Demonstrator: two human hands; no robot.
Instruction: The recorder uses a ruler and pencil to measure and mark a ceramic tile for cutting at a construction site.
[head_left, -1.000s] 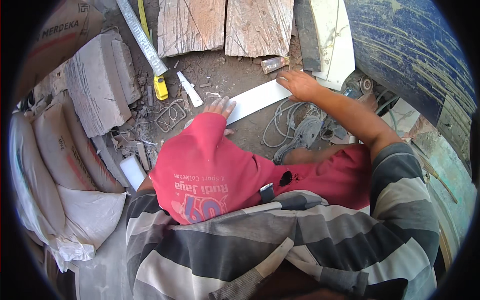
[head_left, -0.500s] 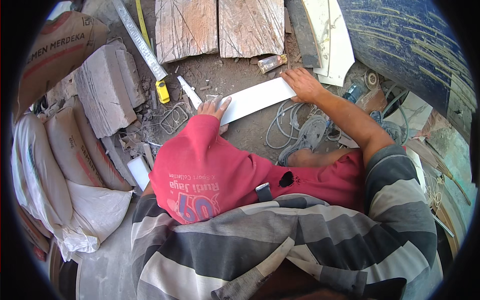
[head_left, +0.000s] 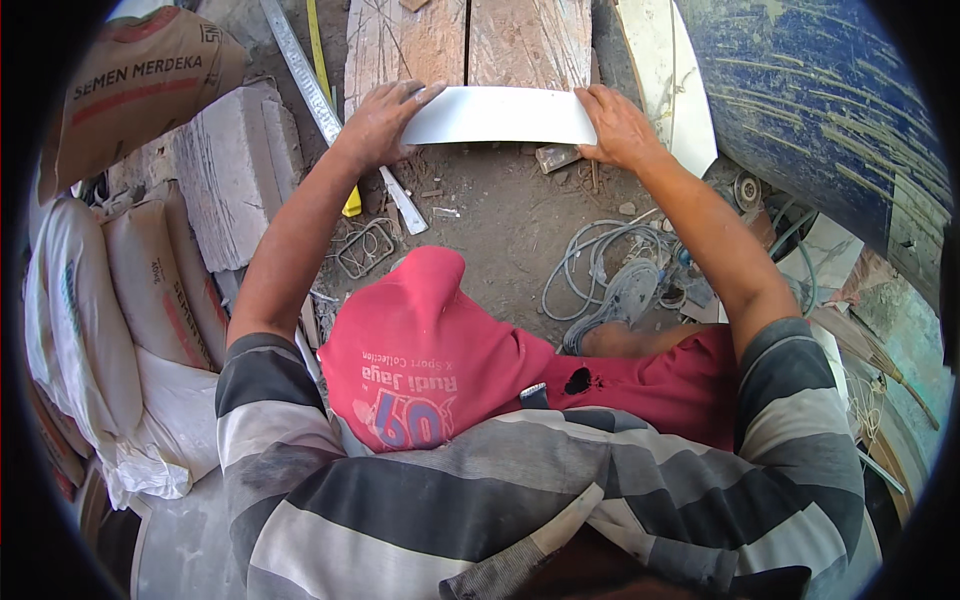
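Observation:
Both arms stretch forward and hold a long white strip, apparently tile (head_left: 498, 115), by its two ends. My left hand (head_left: 380, 125) grips its left end, fingers over the top edge. Around the right end closes my right hand (head_left: 617, 127). The strip lies crosswise at the near edge of two reddish, scratched stone slabs (head_left: 410, 45); whether it touches them I cannot tell. Just below my left hand a narrow white offcut (head_left: 402, 200) lies on the dirt. A small block with a worn wrapper (head_left: 556, 157) sits beneath the strip's right end.
A metal straightedge (head_left: 300, 70) and a yellow tape (head_left: 318, 50) lie at far left. Cement sacks (head_left: 150, 280) and a concrete block (head_left: 225, 170) stand left. A grey cable (head_left: 575, 265) coils near my shoe (head_left: 622, 300). A blue drum (head_left: 820, 90) stands right, beside white boards (head_left: 690, 110).
The white strip has moved forward from above the dirt to the slabs' edge and turned from slanted to level. My left arm has reached out from behind my knee.

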